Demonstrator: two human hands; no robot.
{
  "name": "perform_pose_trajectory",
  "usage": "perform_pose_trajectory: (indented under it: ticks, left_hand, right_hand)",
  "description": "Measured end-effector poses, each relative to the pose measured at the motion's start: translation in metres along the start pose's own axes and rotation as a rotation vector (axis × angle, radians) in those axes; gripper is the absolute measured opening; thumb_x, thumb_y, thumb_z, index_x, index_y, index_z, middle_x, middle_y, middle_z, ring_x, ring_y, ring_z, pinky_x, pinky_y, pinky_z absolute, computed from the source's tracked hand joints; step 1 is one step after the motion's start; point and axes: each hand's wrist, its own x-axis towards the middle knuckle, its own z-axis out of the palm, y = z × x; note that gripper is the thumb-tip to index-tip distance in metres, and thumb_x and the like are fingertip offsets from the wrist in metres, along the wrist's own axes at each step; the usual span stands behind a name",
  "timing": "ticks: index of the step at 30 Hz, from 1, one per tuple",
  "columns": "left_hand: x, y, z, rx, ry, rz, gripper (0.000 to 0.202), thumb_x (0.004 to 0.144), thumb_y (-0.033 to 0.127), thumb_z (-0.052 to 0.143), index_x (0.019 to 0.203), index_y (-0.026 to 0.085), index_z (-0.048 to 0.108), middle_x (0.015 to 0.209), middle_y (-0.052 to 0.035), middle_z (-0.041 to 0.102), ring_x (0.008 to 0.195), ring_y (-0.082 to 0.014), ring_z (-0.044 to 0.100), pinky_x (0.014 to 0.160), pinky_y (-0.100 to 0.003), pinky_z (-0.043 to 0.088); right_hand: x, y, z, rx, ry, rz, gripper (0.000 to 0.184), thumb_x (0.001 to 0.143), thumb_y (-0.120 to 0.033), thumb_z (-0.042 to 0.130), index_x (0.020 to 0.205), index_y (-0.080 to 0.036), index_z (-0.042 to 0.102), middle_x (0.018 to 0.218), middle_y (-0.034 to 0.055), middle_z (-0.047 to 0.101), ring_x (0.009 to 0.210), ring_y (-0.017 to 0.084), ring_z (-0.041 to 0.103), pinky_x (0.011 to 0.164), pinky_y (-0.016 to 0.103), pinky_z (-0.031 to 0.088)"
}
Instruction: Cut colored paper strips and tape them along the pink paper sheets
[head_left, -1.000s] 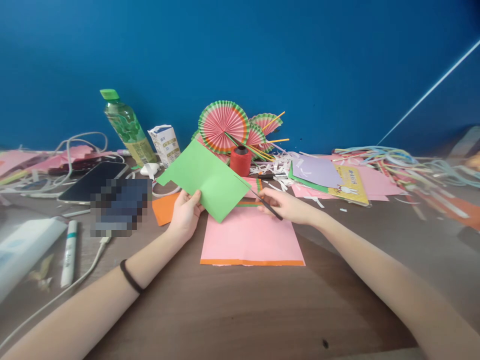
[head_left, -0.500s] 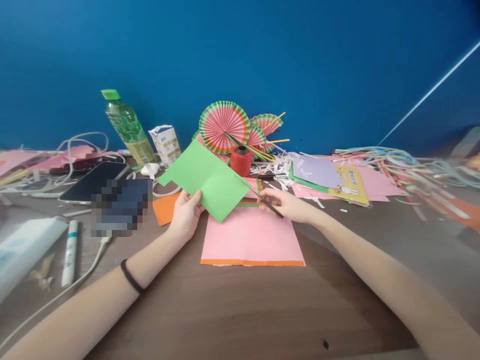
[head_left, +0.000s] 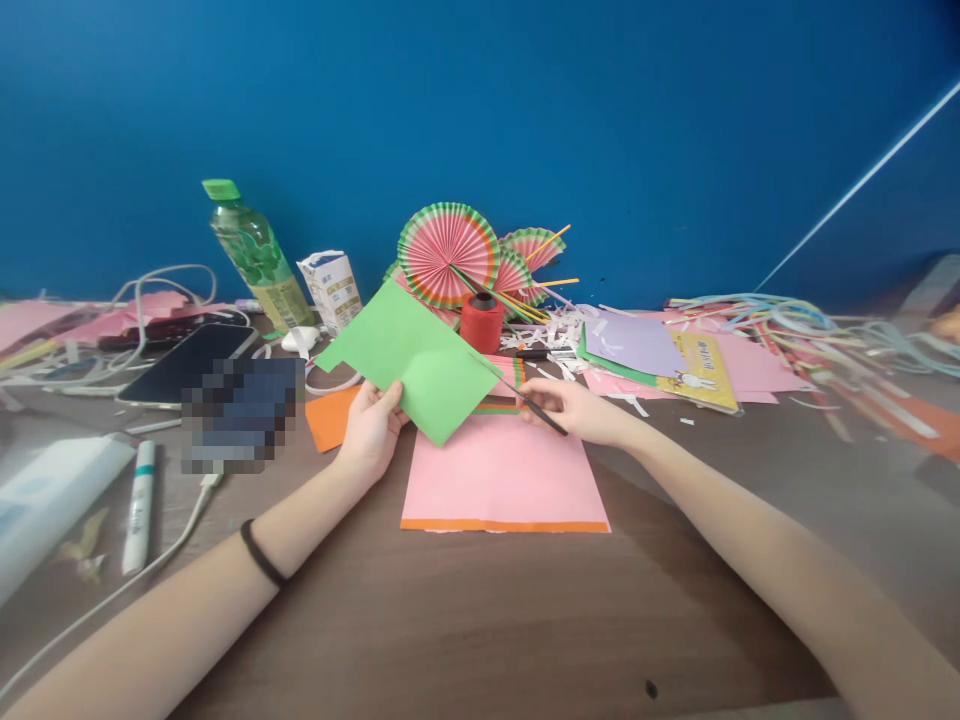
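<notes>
Between thumb and fingers, my left hand (head_left: 373,425) pinches the lower left edge of a green sheet of paper (head_left: 409,355), held tilted above the table. A small notch shows at the sheet's left corner. My right hand (head_left: 566,408) is closed round a pair of scissors with black handles (head_left: 546,416); the blades reach the green sheet's right corner. Under both lies a pink sheet (head_left: 506,475) with an orange strip along its near edge. Part of an orange piece of paper (head_left: 330,418) sits behind my left hand.
Pleated paper fans (head_left: 448,255) lean at the wall behind a red thread spool (head_left: 481,322). A green bottle (head_left: 259,255), small carton (head_left: 331,290), dark tablet (head_left: 187,363) and white marker (head_left: 139,508) stand or lie left. A yellow packet (head_left: 705,372) and paper strips lie right.
Almost nothing differs. Both hands, the green sheet and the scissors keep practically the same place.
</notes>
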Motion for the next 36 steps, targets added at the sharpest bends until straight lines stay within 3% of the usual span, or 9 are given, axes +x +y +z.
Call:
perform_pose_trajectory:
  ticks: [6,15,24,36]
  left_hand:
    - [0.0007,-0.0012,-0.0016,0.008,-0.006,0.004,0.029,0.073,0.024,0.060,0.101,0.021,0.054,0.106,-0.0059,0.064,0.090,-0.0189,0.062,0.075,-0.033,0.053]
    - [-0.0003,-0.0007,-0.0013,-0.025,0.006,-0.015,0.031,0.073,0.022,0.059,0.103,0.021,0.055,0.107,-0.0057,0.064,0.088,-0.0185,0.063,0.074,-0.031,0.053]
    - [-0.0004,-0.0003,-0.0005,-0.022,0.005,-0.020,0.030,0.072,0.023,0.060,0.101,0.021,0.055,0.103,-0.0060,0.065,0.088,-0.0193,0.063,0.076,-0.034,0.053]
    - [-0.0016,0.0000,0.0008,-0.006,-0.004,-0.034,0.028,0.068,0.023,0.064,0.094,0.018,0.058,0.100,-0.0054,0.065,0.084,-0.0187,0.063,0.068,-0.030,0.053]
  right_hand:
    - [0.0010,0.0015,0.0005,-0.006,0.004,-0.011,0.027,0.074,-0.035,0.054,0.093,-0.016,0.058,0.079,0.0024,0.059,0.055,0.009,0.040,0.049,0.021,0.033]
    - [0.0024,0.0068,-0.0013,-0.022,0.002,-0.036,0.017,0.075,-0.031,0.054,0.083,-0.016,0.057,0.076,0.0010,0.057,0.053,0.007,0.037,0.048,0.021,0.033]
    - [0.0014,0.0017,0.0001,0.118,-0.062,0.034,0.030,0.072,-0.041,0.059,0.086,-0.017,0.052,0.067,-0.0027,0.045,0.048,0.006,0.042,0.047,0.023,0.040]
    - [0.0016,0.0039,0.0012,0.203,-0.099,0.003,0.028,0.075,-0.041,0.058,0.086,-0.016,0.051,0.067,-0.0038,0.046,0.046,0.005,0.043,0.046,0.022,0.037]
